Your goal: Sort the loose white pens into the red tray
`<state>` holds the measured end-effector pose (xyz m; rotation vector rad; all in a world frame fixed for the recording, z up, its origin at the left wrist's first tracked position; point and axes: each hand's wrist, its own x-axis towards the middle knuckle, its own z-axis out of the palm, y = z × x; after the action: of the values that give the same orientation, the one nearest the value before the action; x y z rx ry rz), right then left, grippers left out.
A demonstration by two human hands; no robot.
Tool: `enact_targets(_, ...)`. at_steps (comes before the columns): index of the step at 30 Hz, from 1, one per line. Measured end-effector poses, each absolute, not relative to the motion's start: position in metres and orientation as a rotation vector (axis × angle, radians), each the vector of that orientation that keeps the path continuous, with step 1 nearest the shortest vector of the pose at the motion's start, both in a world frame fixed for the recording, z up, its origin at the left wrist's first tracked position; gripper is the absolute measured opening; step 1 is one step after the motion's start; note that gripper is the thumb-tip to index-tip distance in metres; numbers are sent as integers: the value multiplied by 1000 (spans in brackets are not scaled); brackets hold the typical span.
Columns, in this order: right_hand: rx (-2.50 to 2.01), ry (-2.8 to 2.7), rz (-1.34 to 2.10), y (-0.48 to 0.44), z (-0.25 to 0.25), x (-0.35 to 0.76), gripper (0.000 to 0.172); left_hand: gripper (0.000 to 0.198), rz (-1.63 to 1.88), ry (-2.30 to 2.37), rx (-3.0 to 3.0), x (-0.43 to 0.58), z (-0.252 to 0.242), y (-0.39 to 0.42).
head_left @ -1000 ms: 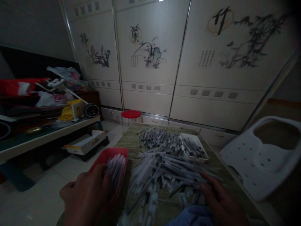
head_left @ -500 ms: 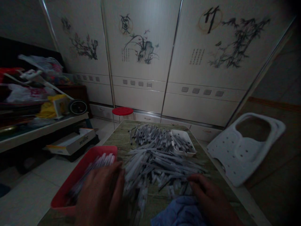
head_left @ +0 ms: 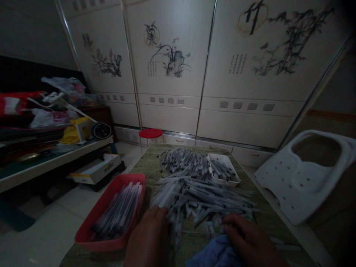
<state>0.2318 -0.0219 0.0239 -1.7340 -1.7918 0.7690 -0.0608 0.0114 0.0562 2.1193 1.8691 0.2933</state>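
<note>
My left hand reaches to the near left side of a heap of clear pen-like tubes; its fingertips touch the tubes, and what they hold is hidden. Curled closed, my right hand rests beside a crumpled blue cloth at the table's near side; anything in its fingers is too small to name. Left of my left hand stands a red bin with a bundle of similar tubes. A white tray with dark-tipped tubes sits at the heap's far right.
The wood-patterned table bears everything. Behind it stands a red stool. A white plastic seat is on the right, and a cluttered bench on the left. Sliding cupboard doors close off the back.
My left hand has moved right, from beside the red bin to the heap, so the bin's tubes show more. My right hand has stayed near the cloth. The view has shifted slightly.
</note>
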Motion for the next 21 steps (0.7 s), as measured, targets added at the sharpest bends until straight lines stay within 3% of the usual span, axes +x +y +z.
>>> enact_targets(21, -1886, -1814, 613, -14, 20, 225, 25, 23, 241, 1939, 2179, -57, 30, 24)
